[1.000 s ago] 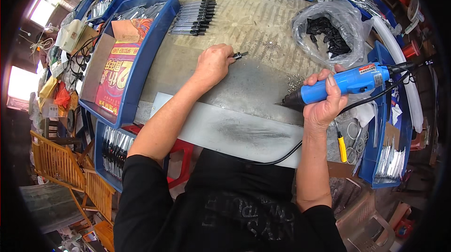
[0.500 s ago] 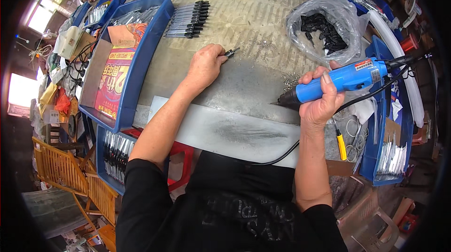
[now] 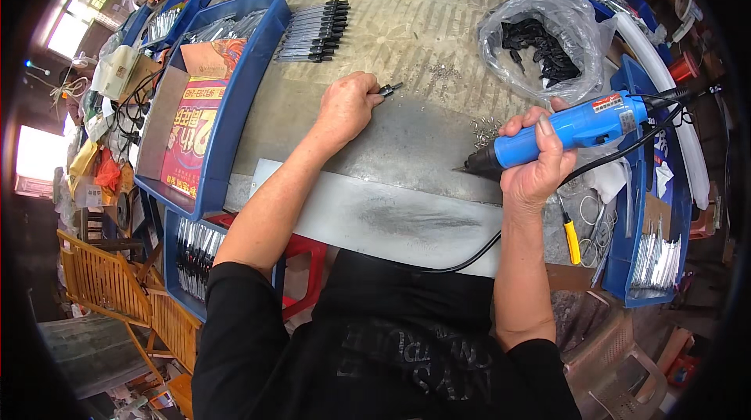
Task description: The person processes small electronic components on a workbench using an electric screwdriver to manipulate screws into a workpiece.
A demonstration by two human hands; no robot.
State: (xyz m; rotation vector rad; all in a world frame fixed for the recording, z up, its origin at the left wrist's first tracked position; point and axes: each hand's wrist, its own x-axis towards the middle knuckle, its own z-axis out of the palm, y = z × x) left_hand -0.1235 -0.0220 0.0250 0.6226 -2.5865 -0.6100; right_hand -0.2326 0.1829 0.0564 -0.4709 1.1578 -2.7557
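My right hand (image 3: 540,156) is wrapped round a blue electric screwdriver (image 3: 583,124), its black nose pointing left just above the worktop. Small screws (image 3: 485,131) lie in a loose pile beside that nose. Farther left, my left hand (image 3: 348,109) pinches a small black part (image 3: 389,90) low over the worktop; its thin end sticks out to the right, and my fingers hide the rest. Beyond the left hand, several slim pen-like pieces (image 3: 317,29) with black ends lie in a row. A clear plastic bag (image 3: 591,52) holds many black parts (image 3: 540,48) at the back right.
A blue tray (image 3: 235,115) with cardboard and slim pieces stands at the left. More scattered screws (image 3: 440,73) lie mid-table. At the right are a yellow-handled tool (image 3: 572,242), a black cable (image 3: 461,266) and another blue tray (image 3: 618,263). A white plate (image 3: 375,220) lines the front edge.
Almost nothing differs; the whole view has shifted very slightly. Both hands keep their holds, with the screwdriver and the black part in nearly the same places.
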